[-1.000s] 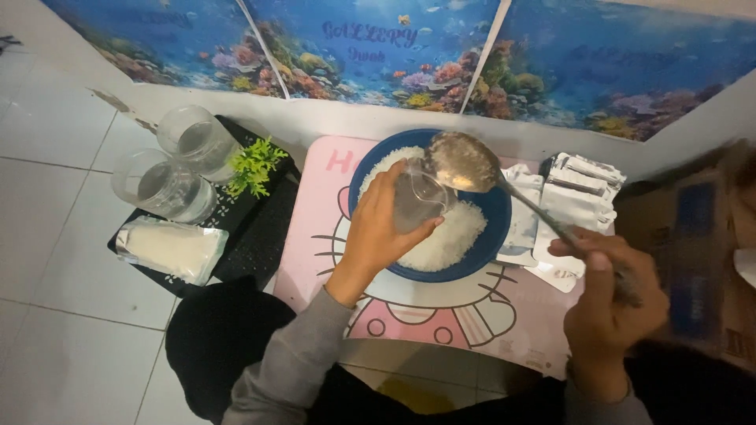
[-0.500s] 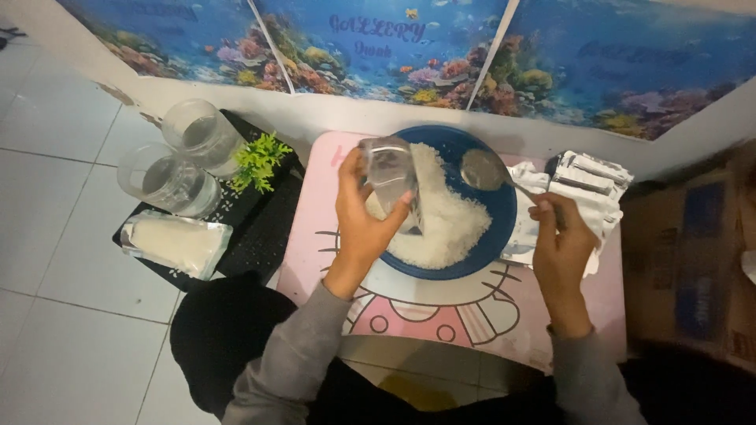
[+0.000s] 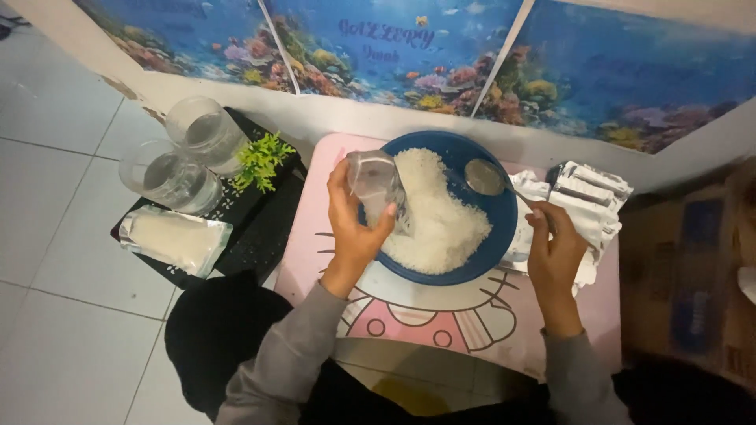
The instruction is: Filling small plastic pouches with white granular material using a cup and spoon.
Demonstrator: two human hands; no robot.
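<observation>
A blue bowl heaped with white grains sits on a small pink table. My left hand grips a clear plastic pouch, held at the bowl's left rim. My right hand holds the handle of a metal spoon whose bowl rests inside the blue bowl at its right side. Under my right hand lies a pile of empty clear and silver pouches.
To the left, a black tray on the tiled floor carries two clear jars, a small green plant and a filled white pouch. A cardboard box stands at the right. Underwater-scene posters line the wall behind.
My left hand has moved the pouch from the bowl's middle to its left rim. The spoon has come down from above the bowl into its right side, and my right hand has moved in closer.
</observation>
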